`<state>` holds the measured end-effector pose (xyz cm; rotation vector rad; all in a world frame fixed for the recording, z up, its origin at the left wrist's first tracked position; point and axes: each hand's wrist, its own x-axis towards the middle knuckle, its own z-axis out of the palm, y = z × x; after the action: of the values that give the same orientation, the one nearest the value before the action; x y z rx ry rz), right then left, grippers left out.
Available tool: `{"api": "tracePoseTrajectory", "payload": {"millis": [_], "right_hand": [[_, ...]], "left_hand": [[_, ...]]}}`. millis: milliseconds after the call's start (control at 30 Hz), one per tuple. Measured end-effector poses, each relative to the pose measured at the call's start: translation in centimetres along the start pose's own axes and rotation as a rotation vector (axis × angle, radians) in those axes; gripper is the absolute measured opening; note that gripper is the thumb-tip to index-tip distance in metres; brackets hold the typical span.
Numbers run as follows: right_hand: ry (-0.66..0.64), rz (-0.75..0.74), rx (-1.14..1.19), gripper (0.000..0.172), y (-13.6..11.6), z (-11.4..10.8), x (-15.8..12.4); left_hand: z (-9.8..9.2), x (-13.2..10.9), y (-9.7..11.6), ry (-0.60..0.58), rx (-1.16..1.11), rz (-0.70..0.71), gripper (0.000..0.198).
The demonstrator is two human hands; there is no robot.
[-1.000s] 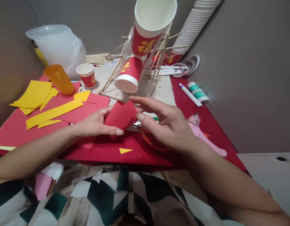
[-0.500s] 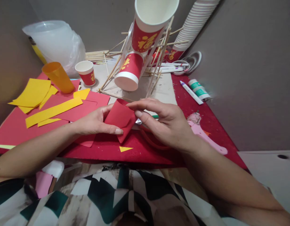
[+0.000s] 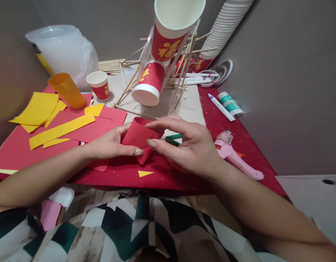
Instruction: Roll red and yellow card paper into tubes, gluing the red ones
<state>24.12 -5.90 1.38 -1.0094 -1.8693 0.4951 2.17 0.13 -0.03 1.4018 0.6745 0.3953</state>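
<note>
cup-and-stick frame (image 3: 159, 69) blocking ahead, glue gun (image 3: 233, 153) right

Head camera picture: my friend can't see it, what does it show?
The left hand and right hand hold a curled red paper piece between them above a red table mat. Behind it stands a wooden-stick frame holding red paper cups; yellow paper strips lie to the left.

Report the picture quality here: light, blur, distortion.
Head view, centre: soft, even light, no glare; the curled red paper piece pinched by the left hand and right hand is sharp. Head view, edges: wide-angle bending curves the stack of white paper cups, and the green-and-white glue tube smears at its right end.
</note>
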Motion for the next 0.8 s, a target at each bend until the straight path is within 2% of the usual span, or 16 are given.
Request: {"api": "tracePoseTrajectory", "payload": {"millis": [267,633,800], "right_hand": [[0.072,0.084,-0.021,0.003,-0.1,0.7,0.0],[0.059,0.156,0.078,0.003,-0.4,0.1,0.2],[0.083,0.171,0.153,0.003,-0.4,-0.2,0.5]], "left_hand": [[0.5,0.0,-0.2,0.020,0.043,0.035,0.056],[0.0,0.0,0.4,-0.024,0.046,0.074,0.069],[-0.5,-0.2,0.9,-0.042,0.065,0.023,0.085]]}}
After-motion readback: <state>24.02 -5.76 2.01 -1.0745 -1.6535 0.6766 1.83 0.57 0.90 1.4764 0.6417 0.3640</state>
